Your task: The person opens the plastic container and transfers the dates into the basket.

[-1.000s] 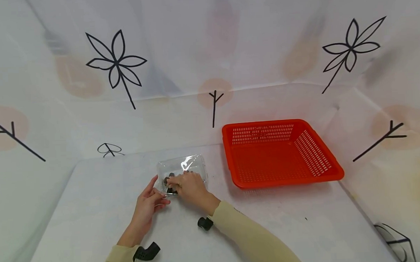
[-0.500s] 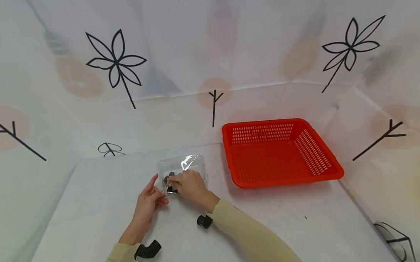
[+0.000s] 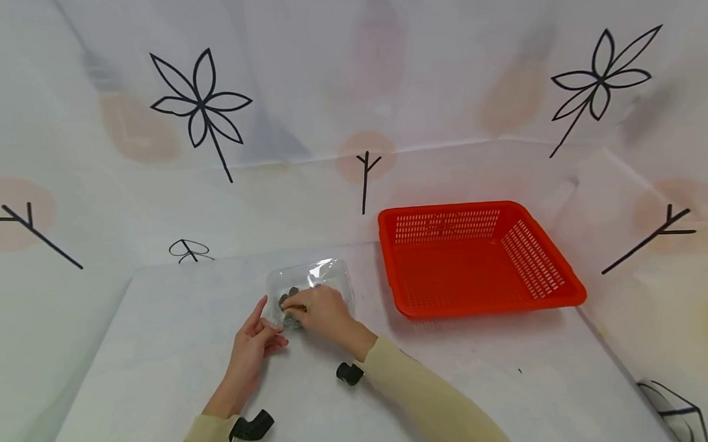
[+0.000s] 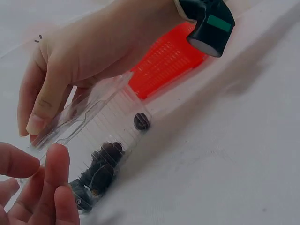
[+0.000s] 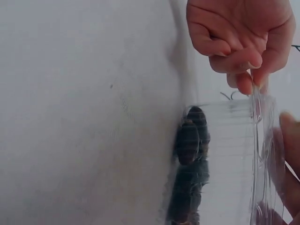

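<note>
A clear plastic box point(image 3: 297, 275) with a ribbed wall sits on the white table, in the middle of the head view. Dark, rounded pieces point(image 5: 188, 143) lie along its bottom, seen through the wall; their kind is unclear. My left hand point(image 3: 250, 351) is at the near left corner, and its thumb and finger pinch the box's lip in the right wrist view. My right hand point(image 3: 326, 313) reaches over the box from the right. Its thumb and fingers grip the edge of the plastic in the left wrist view. One dark piece point(image 4: 141, 121) lies apart from the others.
A red plastic basket point(image 3: 449, 270) with slotted walls stands to the right of the box. White cloth with leaf and twig drawings point(image 3: 356, 117) hangs at the back and sides. A tiny dark speck point(image 3: 520, 370) lies on the table at the right.
The right hand's fingers have shifted slightly at the box, and the dark pieces near its front look paler in the head view. The left hand stays at the corner. The head view has turned slightly.
</note>
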`<action>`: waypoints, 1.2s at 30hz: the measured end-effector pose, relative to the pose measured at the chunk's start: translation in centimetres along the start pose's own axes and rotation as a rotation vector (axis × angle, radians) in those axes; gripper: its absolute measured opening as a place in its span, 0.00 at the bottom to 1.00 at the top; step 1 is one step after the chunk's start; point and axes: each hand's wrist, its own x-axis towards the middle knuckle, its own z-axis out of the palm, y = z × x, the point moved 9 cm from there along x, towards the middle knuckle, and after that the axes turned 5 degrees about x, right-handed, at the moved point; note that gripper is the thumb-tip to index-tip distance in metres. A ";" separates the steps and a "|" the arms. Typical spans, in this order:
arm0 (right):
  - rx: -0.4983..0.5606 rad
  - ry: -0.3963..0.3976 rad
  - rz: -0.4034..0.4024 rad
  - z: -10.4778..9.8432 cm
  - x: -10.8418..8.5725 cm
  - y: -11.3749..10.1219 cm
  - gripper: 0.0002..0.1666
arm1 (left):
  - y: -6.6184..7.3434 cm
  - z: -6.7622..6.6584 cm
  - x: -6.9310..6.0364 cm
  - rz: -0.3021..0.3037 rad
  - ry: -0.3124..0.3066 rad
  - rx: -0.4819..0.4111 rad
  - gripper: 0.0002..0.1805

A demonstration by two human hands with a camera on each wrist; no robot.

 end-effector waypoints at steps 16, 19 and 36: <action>-0.198 0.020 -0.407 0.6 -1.8 -3.9 0.16 | 0.0 -0.3 0.2 0.025 0.024 -0.019 0.37; -0.186 0.026 -0.423 0.5 -1.8 -4.1 0.15 | 0.2 -0.3 0.3 0.035 0.025 -0.020 0.37; -0.211 0.099 -0.413 1.1 -1.2 -3.8 0.11 | 0.2 -0.1 0.2 0.042 -0.017 0.014 0.36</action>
